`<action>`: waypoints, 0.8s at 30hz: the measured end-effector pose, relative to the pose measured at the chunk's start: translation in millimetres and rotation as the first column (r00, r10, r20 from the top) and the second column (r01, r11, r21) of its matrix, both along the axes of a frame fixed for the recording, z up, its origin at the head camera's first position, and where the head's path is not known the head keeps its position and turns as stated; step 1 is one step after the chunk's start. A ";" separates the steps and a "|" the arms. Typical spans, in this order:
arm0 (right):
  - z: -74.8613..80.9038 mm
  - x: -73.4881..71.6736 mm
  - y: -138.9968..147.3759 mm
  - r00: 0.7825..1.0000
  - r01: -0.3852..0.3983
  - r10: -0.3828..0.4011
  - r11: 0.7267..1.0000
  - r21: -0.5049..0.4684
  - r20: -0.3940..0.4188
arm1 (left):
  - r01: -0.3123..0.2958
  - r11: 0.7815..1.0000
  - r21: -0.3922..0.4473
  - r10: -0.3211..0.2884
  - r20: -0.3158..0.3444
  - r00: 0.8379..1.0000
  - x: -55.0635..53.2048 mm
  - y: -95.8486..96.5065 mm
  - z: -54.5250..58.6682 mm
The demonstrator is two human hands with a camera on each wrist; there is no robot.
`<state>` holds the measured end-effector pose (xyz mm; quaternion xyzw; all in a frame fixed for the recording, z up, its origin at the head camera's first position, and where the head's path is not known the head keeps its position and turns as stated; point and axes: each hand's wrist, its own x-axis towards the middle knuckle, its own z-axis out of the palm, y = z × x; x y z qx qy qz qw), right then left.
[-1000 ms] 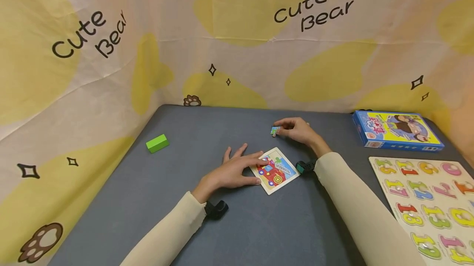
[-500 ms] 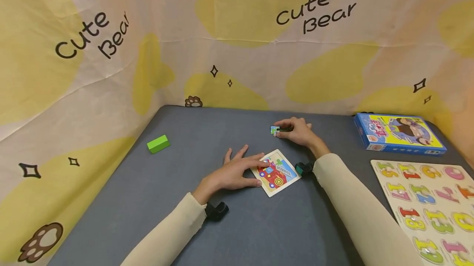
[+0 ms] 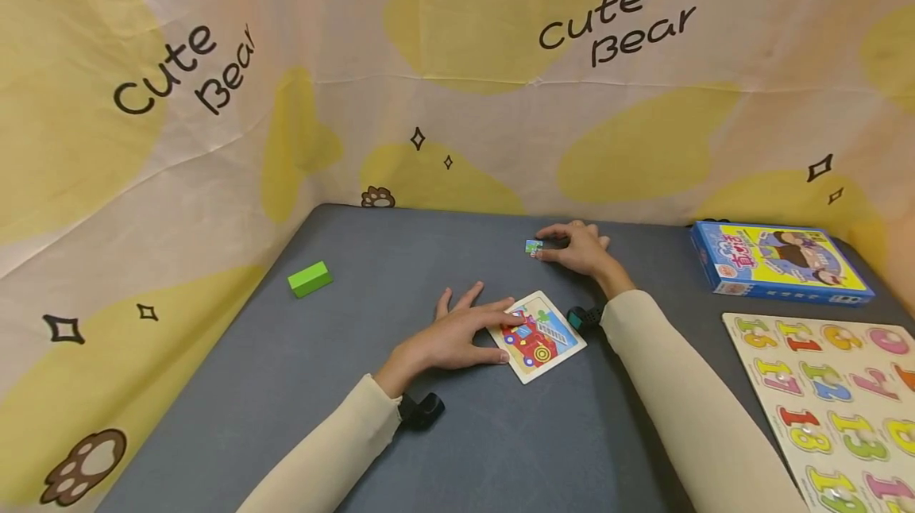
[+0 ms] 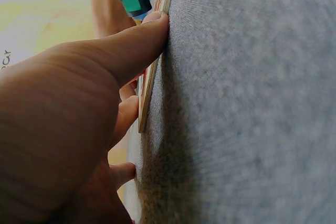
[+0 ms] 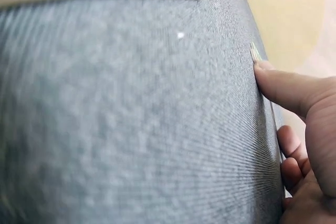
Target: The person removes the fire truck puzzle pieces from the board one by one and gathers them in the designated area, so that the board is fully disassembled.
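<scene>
A small square picture puzzle (image 3: 546, 342) showing a red fire engine lies on the table, turned corner-on. My left hand (image 3: 457, 338) rests at its left side, fingers spread. The index finger lies over the picture, and in the left wrist view the thumb (image 4: 155, 22) touches the board's edge. Farther back, my right hand (image 3: 582, 249) has its thumb and index finger at opposite edges of a small blue-green jigsaw piece (image 3: 533, 246), pinching it low at the table. In the right wrist view the thumb (image 5: 268, 72) meets the piece (image 5: 255, 53); the index finger is hidden.
A green block (image 3: 310, 279) lies at the left. On the right are a blue and yellow box (image 3: 782, 263) and a wooden number board (image 3: 822, 410) with colourful knobbed numerals. A patterned cloth (image 3: 457, 60) hangs behind the table (image 3: 500, 449).
The piece has turned from tilted to nearly square-on beneath the right fingertips, with more of its face showing. The left hand stays on the picture puzzle; the head view has shifted slightly.
</scene>
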<state>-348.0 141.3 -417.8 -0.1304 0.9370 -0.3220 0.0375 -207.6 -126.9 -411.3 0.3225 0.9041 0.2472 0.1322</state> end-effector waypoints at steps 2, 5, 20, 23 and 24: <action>-1.3 0.2 0.0 1.000 0.014 -0.014 1.000 -0.008 -0.002 | 0.001 1.000 -0.004 -0.001 0.002 1.000 0.4 0.2 -0.3; -4.0 0.4 -0.5 0.999 0.037 -0.037 0.999 -0.007 0.002 | 0.006 1.000 -0.001 -0.006 0.009 1.000 1.3 0.4 -1.1; -1.1 -2.0 -5.6 0.995 0.103 -0.102 0.994 -0.028 0.008 | 0.010 1.000 0.015 -0.010 -0.002 1.000 0.5 0.6 -1.3; -0.6 -2.4 -5.5 0.996 0.091 -0.092 0.995 -0.043 -0.003 | 0.009 1.000 0.021 -0.009 -0.003 1.000 -0.3 -0.1 -1.0; -0.4 -2.8 -5.4 0.996 0.084 -0.084 0.995 -0.051 -0.007 | 0.006 1.000 0.022 -0.006 -0.004 1.000 -0.4 -0.4 -0.7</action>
